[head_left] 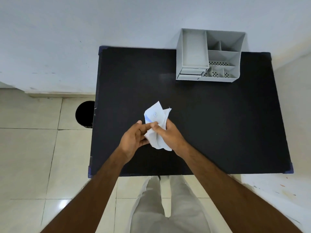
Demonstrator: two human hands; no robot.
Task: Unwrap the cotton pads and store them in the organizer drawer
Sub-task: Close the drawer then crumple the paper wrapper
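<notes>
Left hand (133, 140) and right hand (168, 135) pinch the white wrapper (155, 115) in their fingers (154, 123) above the black desk (218, 123); the organizer (191, 52) stands well apart.

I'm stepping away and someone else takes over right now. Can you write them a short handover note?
Left hand and right hand: both hold the white wrapper above the black table, mid-unwrap.
Organizer: back right of the table; its drawers look closed.
Done: wrapper partly opened; no loose pads visible.
Left: finish unwrapping, open a drawer, put the pads in, close it. A black bin stands on the floor to the left.
</notes>
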